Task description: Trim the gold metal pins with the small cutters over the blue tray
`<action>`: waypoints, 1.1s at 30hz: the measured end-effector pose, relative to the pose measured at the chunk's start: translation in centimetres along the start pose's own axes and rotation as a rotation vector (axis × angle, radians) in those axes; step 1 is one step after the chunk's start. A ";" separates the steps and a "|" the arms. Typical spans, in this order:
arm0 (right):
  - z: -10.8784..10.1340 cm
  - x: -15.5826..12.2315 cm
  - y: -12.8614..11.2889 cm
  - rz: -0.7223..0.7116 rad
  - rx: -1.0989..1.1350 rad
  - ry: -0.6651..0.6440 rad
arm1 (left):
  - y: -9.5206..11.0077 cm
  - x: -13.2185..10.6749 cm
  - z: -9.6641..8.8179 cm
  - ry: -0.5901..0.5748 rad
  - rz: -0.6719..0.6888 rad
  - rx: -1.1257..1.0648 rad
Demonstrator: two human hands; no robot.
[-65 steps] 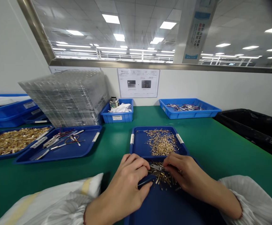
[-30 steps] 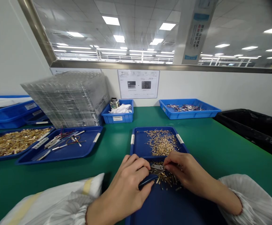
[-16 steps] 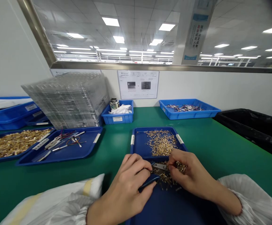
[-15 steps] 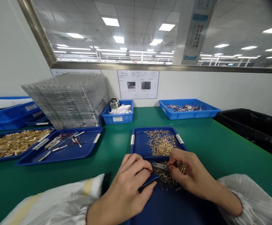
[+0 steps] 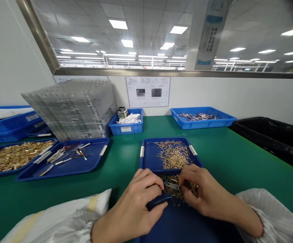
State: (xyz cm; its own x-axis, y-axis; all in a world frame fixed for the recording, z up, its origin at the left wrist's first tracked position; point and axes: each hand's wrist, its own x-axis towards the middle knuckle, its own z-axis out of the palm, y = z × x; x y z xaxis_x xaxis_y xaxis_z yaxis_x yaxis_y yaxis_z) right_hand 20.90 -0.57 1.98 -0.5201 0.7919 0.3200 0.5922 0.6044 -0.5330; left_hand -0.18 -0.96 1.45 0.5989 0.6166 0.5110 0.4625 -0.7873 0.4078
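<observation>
My left hand (image 5: 138, 199) is closed round small blue-handled pliers (image 5: 161, 197), whose metal jaws (image 5: 172, 186) point right. My right hand (image 5: 204, 195) is curled with its fingertips pinched at the jaw tips, over a heap of small gold pins (image 5: 184, 189) in the near blue tray (image 5: 186, 226). What the right fingers pinch is too small to make out. A second blue tray (image 5: 150, 153) just beyond holds a loose pile of gold pins (image 5: 173, 153).
On the green table: a blue tray with cables and tools (image 5: 67, 160), a tray of gold parts (image 5: 12, 155), a stack of clear plastic trays (image 5: 72, 108), a small blue bin (image 5: 127, 121), a far blue tray (image 5: 203, 116). A black bag-lined bin (image 5: 275, 138) is at right.
Both hands stay together over the near tray. The pliers' handles have closed slightly and my right hand has shifted a little back towards me. The view dipped slightly.
</observation>
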 end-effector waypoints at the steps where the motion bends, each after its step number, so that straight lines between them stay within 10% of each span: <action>1: 0.1 -0.1 0.1 -0.030 -0.048 -0.009 | 0.0 0.0 0.0 -0.019 0.015 0.024; 15: -0.4 0.1 0.4 -0.050 -0.054 -0.027 | 0.0 0.0 0.0 0.047 0.073 0.079; 21: -1.2 0.3 2.0 0.059 -0.070 0.314 | -0.5 0.0 0.2 0.105 -0.006 0.078; 28: -2.3 -0.1 2.4 0.114 -0.139 -0.236 | -0.6 0.2 0.2 0.131 -0.050 0.124; 33: -0.6 -0.1 2.4 0.097 -0.175 -0.218 | -0.5 0.2 0.1 0.135 -0.068 0.128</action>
State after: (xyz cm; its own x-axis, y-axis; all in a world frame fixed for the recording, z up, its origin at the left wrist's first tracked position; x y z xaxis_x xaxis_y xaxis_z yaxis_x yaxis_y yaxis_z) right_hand 22.71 0.83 1.15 -0.5647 0.8206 0.0880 0.7329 0.5476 -0.4037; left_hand -0.21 -0.50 1.24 0.4744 0.6569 0.5861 0.5832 -0.7332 0.3497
